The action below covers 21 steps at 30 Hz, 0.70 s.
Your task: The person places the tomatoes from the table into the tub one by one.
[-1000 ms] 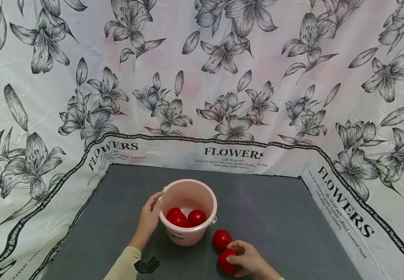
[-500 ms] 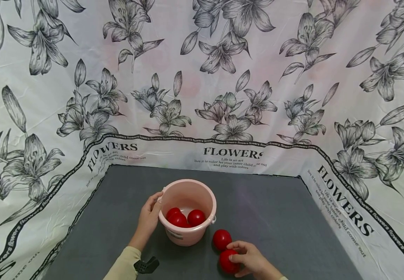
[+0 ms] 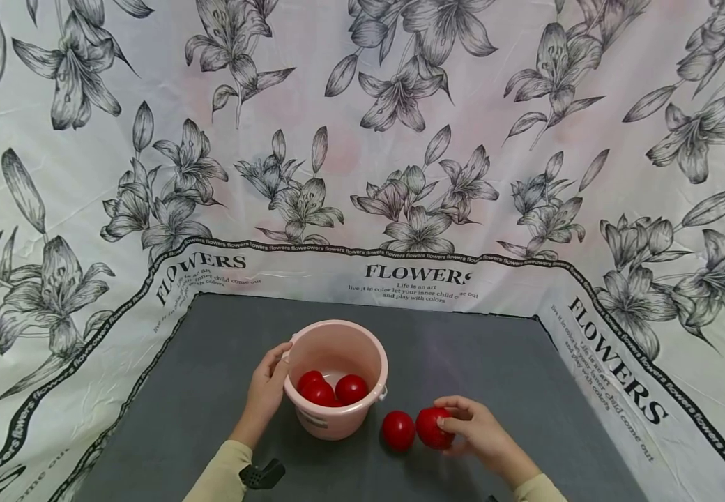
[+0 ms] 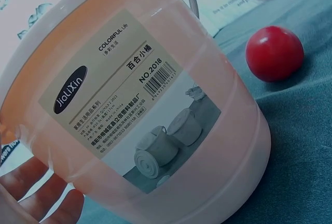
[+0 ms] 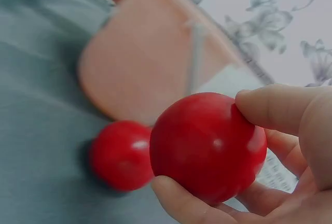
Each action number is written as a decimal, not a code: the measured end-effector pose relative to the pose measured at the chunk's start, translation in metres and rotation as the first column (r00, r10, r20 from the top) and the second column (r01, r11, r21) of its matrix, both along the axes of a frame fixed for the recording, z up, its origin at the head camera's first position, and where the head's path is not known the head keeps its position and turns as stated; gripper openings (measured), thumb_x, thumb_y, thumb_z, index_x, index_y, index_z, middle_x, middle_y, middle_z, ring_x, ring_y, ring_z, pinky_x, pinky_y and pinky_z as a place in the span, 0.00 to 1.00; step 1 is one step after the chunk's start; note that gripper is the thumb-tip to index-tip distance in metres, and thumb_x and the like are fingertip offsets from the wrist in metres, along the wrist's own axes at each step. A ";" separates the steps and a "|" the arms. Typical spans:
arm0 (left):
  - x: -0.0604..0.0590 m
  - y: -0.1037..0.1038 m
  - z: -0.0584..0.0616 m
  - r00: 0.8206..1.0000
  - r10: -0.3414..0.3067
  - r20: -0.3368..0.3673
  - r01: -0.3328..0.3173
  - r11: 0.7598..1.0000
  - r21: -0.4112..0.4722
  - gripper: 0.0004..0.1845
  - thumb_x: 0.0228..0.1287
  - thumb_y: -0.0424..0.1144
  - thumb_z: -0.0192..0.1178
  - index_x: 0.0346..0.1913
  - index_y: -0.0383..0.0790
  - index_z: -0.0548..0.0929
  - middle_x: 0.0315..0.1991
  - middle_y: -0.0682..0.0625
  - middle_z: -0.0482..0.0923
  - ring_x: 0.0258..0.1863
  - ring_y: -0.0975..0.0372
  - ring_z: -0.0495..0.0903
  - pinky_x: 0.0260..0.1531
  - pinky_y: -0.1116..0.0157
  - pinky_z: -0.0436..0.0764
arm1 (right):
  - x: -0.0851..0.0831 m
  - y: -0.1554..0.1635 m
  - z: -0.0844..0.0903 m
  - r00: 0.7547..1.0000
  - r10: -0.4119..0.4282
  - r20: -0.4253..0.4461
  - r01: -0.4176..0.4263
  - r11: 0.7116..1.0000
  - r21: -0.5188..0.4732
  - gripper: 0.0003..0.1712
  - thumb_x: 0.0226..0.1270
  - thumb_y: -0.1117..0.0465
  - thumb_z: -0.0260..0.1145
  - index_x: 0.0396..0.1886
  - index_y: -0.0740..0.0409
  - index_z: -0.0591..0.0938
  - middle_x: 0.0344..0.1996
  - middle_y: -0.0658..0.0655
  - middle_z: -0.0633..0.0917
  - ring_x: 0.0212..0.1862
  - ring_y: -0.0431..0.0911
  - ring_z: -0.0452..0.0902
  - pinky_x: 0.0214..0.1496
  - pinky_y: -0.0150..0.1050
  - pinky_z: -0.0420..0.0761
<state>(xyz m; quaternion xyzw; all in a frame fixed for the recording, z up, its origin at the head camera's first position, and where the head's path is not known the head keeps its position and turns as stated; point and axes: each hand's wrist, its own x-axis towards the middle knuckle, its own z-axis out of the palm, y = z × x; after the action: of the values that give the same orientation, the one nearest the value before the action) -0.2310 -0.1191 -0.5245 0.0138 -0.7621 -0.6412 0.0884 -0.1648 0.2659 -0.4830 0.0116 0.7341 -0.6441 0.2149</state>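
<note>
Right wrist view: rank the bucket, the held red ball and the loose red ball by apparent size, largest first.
1. Pink bucket
2. Held red ball
3. Loose red ball
The held one is nearer the camera, so whether the two balls truly differ is unsure.

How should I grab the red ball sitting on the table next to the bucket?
Probably from above, pinching the resting ball on its near and far sides at its widest part. It's round with no handle, and the bucket on its left and the held ball on its right crowd those sides.
</note>
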 end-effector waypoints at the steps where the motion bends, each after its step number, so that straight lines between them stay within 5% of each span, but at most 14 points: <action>1: 0.000 0.000 0.000 1.000 -0.001 0.001 0.001 1.000 0.001 0.19 0.80 0.41 0.51 0.69 0.45 0.75 0.66 0.38 0.77 0.60 0.46 0.79 0.57 0.52 0.83 | -0.003 0.001 0.006 1.000 -0.002 -0.018 0.002 1.000 0.003 0.24 0.74 0.60 0.64 0.64 0.65 0.74 0.55 0.58 0.82 0.49 0.48 0.82 0.44 0.53 0.88; 12: 0.000 -0.001 -0.001 1.000 -0.002 0.006 0.002 1.000 -0.010 0.20 0.80 0.43 0.51 0.69 0.45 0.75 0.66 0.38 0.77 0.60 0.47 0.79 0.57 0.52 0.83 | -0.037 -0.018 0.073 0.981 -0.028 -0.191 0.035 0.999 0.034 0.27 0.73 0.62 0.64 0.67 0.69 0.70 0.62 0.70 0.75 0.51 0.49 0.81 0.50 0.55 0.87; 21: -0.001 -0.001 0.001 1.000 0.001 0.017 -0.001 1.000 -0.011 0.19 0.80 0.42 0.51 0.68 0.45 0.75 0.65 0.38 0.78 0.59 0.48 0.79 0.56 0.54 0.84 | -0.067 -0.065 0.099 0.983 -0.031 -0.181 0.039 0.998 0.043 0.24 0.74 0.64 0.62 0.66 0.64 0.72 0.66 0.71 0.73 0.57 0.57 0.79 0.50 0.55 0.87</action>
<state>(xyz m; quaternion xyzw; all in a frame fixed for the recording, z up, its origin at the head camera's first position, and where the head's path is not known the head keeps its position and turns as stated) -0.2318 -0.1198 -0.5235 0.0190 -0.7663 -0.6369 0.0823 -0.2323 0.2011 -0.3835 -0.0287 0.7650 -0.6288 0.1360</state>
